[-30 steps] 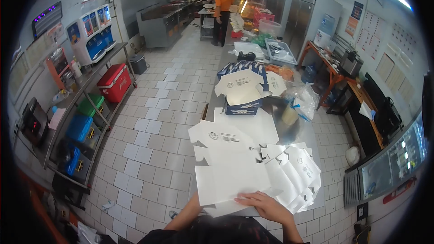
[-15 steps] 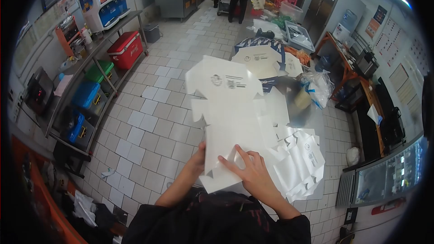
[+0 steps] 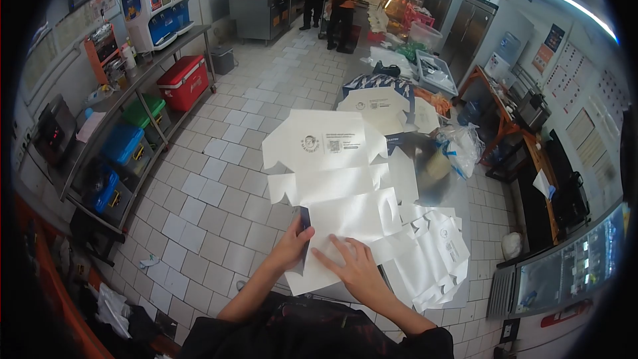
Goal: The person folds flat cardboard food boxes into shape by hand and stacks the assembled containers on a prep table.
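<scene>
Showing one raised flap (image 3: 304, 217) but far panels (image 3: 332, 136) unfolded, the printed cardboard box blank (image 3: 335, 189) over the table (image 3: 430, 193) is being pinched by the left hand (image 3: 291, 246) and steadied by the spread right hand (image 3: 355, 267).

The person's two bare forearms are pointing forward and leaning in toward each other. The left arm (image 3: 249, 294) is slanting up to the right, and the left hand (image 3: 287, 244) is pinching, with its thumb pressing on one side and its fingers wrapping around the other. The right arm (image 3: 400, 311) is slanting up to the left. The right hand (image 3: 357, 267) is facing palm down, its thumb and fingers spreading apart. The hands are resting near each other without touching.
</scene>
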`<state>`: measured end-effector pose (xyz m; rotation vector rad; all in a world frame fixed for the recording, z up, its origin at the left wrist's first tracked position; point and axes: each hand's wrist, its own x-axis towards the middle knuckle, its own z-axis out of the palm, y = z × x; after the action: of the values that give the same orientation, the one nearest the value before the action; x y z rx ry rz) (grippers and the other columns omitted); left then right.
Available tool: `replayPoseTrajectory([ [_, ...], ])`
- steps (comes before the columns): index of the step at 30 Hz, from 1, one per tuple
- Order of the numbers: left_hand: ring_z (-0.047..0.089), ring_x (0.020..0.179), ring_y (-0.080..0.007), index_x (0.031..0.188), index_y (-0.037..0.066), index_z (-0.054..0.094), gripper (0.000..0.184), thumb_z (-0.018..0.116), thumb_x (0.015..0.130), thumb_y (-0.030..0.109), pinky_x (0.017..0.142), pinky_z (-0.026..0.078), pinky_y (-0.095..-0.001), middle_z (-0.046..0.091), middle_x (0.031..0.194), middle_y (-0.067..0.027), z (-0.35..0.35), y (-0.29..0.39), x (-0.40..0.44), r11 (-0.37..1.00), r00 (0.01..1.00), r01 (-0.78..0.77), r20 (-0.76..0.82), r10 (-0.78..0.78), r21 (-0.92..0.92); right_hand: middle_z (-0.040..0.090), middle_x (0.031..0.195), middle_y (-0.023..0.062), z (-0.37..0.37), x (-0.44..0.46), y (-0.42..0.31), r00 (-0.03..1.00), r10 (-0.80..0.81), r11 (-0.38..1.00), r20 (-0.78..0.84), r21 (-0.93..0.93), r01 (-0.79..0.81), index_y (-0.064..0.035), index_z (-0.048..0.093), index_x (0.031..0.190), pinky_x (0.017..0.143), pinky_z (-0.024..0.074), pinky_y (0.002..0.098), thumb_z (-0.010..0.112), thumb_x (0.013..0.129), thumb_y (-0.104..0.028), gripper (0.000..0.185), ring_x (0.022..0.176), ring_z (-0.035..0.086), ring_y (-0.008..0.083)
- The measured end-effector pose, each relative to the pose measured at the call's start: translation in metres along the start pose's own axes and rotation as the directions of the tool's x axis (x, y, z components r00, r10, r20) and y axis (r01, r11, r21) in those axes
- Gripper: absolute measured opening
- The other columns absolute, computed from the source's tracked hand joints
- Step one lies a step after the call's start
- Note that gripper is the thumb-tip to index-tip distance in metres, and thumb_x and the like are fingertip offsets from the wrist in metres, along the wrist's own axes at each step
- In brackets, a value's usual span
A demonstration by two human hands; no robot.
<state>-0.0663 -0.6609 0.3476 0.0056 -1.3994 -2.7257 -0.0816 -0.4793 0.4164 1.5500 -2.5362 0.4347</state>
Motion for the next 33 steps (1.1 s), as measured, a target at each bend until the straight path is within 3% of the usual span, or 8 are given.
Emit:
replayPoseTrajectory([
  [6,0.053,0.095,-0.0165,0.118,0.003,0.04,0.049,0.062,0.083,0.029,0.08,0.045,-0.0302,0.052,0.106,-0.0089,0.007,-0.001,0.004,0.987,0.916,0.135,-0.368,-0.157,-0.083,0.041,0.124,0.0121,0.014,-0.001,0.0,0.987,-0.163,0.978,0.014,-0.133,0.163,-0.0112,0.044,0.127,0.094,0.0345,0.0429,0.056,0.07,-0.007,0.058,0.113,0.041,0.0309],
  [10,0.052,0.093,-0.0154,0.116,0.004,0.038,0.044,0.061,0.084,0.023,0.077,0.045,-0.0288,0.051,0.103,-0.0092,0.009,-0.01,-0.005,0.991,0.904,-0.007,-0.424,-0.05,-0.133,0.039,0.128,0.0132,0.017,0.0,0.0,0.996,-0.055,0.934,0.063,0.355,0.029,-0.0063,0.029,0.135,0.097,0.0328,0.0423,0.069,0.07,-0.015,0.077,0.119,0.036,0.0325],
  [13,0.048,0.092,-0.0141,0.117,0.003,0.035,0.044,0.058,0.084,0.022,0.076,0.043,-0.0278,0.048,0.101,-0.0099,0.02,-0.012,-0.015,0.986,0.916,0.022,-0.399,0.047,0.166,0.043,0.124,0.0114,0.027,0.003,0.004,0.987,0.067,0.376,0.144,0.913,-0.158,-0.0024,0.031,0.134,0.09,0.0401,0.0352,0.066,0.078,-0.013,0.067,0.113,0.044,0.0224],
  [20,0.048,0.09,-0.0128,0.12,0.003,0.034,0.047,0.061,0.083,0.016,0.078,0.042,-0.0268,0.048,0.099,-0.0074,0.021,-0.027,-0.018,0.979,0.921,-0.052,-0.37,0.123,0.197,0.05,0.107,0.0056,0.057,0.009,0.003,0.972,0.191,0.18,0.138,0.968,-0.173,-0.0025,0.044,0.123,0.08,0.0452,0.0276,0.054,0.088,-0.007,0.036,0.098,0.051,0.0133],
  [24,0.048,0.09,-0.0116,0.118,0.004,0.036,0.044,0.062,0.083,0.012,0.077,0.042,-0.0252,0.048,0.098,-0.0062,0.028,-0.013,-0.015,0.991,0.918,-0.074,-0.38,0.112,0.114,0.048,0.107,0.0065,0.033,0.004,-0.003,0.953,0.216,0.246,0.212,0.933,-0.263,-0.003,0.045,0.12,0.082,0.0443,0.0289,0.06,0.085,-0.013,0.039,0.099,0.05,0.016],
  [26,0.048,0.09,-0.0111,0.115,0.006,0.037,0.04,0.062,0.083,0.009,0.076,0.042,-0.0246,0.048,0.099,-0.0055,0.028,-0.006,-0.011,0.986,0.873,-0.164,-0.468,0.14,-0.009,0.048,0.105,0.0089,0.014,-0.001,-0.013,0.97,0.177,0.894,-0.167,0.44,-0.087,-0.0052,0.045,0.121,0.082,0.0447,0.0296,0.065,0.081,-0.02,0.047,0.096,0.051,0.0218],
  [30,0.049,0.09,-0.0117,0.114,0.007,0.038,0.036,0.059,0.086,0.012,0.075,0.043,-0.026,0.049,0.1,-0.005,0.035,0.005,-0.003,0.962,0.824,-0.266,-0.531,0.197,-0.055,0.052,0.099,0.0099,0.017,-0.016,-0.01,0.99,-0.139,0.934,0.01,0.332,0.128,-0.0054,0.049,0.118,0.078,0.0434,0.0345,0.068,0.072,-0.018,0.051,0.09,0.054,0.0247],
  [33,0.049,0.087,-0.0099,0.113,0.007,0.036,0.034,0.058,0.086,0.013,0.072,0.043,-0.0248,0.048,0.096,-0.0037,0.036,0.003,-0.002,0.961,0.807,-0.263,-0.565,0.173,-0.081,0.055,0.084,0.0067,0.032,-0.018,0.002,0.969,-0.118,0.927,-0.218,0.327,0.186,-0.0049,0.058,0.1,0.061,0.0447,0.0298,0.065,0.073,-0.01,0.029,0.072,0.055,0.0204],
])
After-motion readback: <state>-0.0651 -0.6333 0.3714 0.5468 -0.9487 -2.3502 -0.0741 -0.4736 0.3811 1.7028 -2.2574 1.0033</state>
